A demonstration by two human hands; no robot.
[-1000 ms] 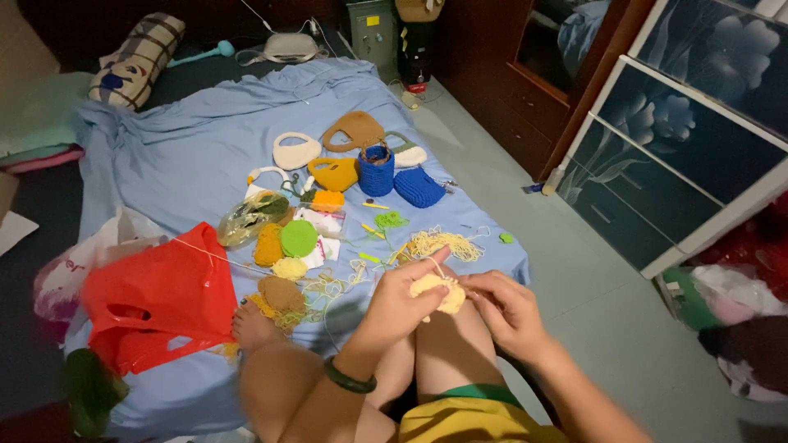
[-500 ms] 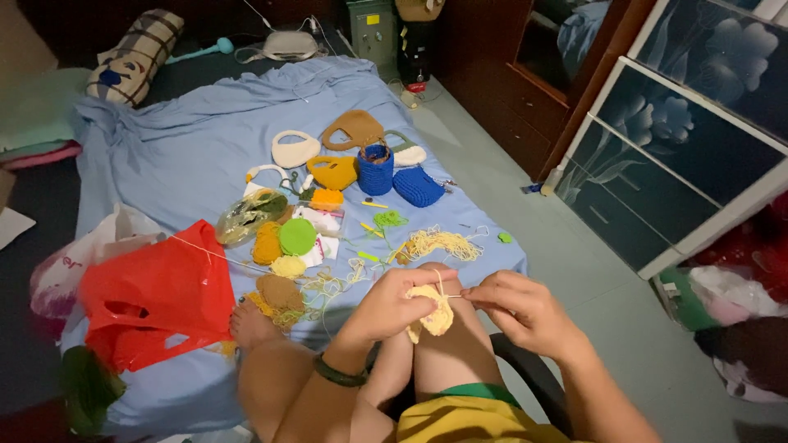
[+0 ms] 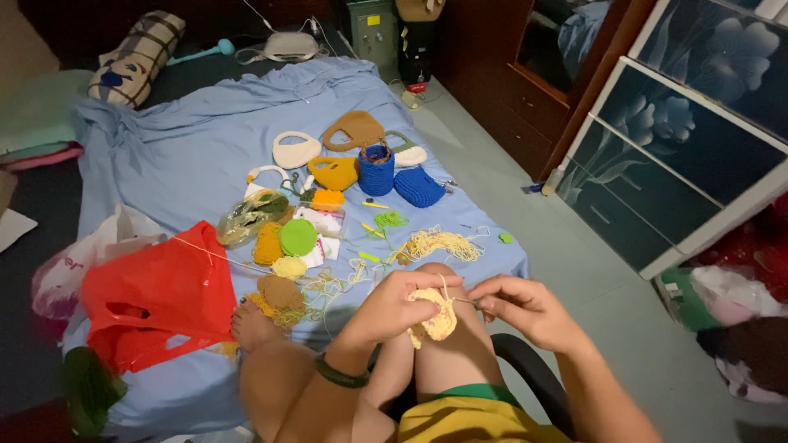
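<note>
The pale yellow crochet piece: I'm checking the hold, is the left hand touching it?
Touching. The head view shows the left hand with its fingers closed on the pale yellow crochet piece over the knee.

We see pale yellow crochet piece [image 3: 435, 320] in our hands; blue sheet [image 3: 189, 164]; red plastic bag [image 3: 156, 299] at sheet's left edge; royal blue basket [image 3: 376, 169]; green disc [image 3: 298, 237]; plaid pillow [image 3: 139, 56].
</note>
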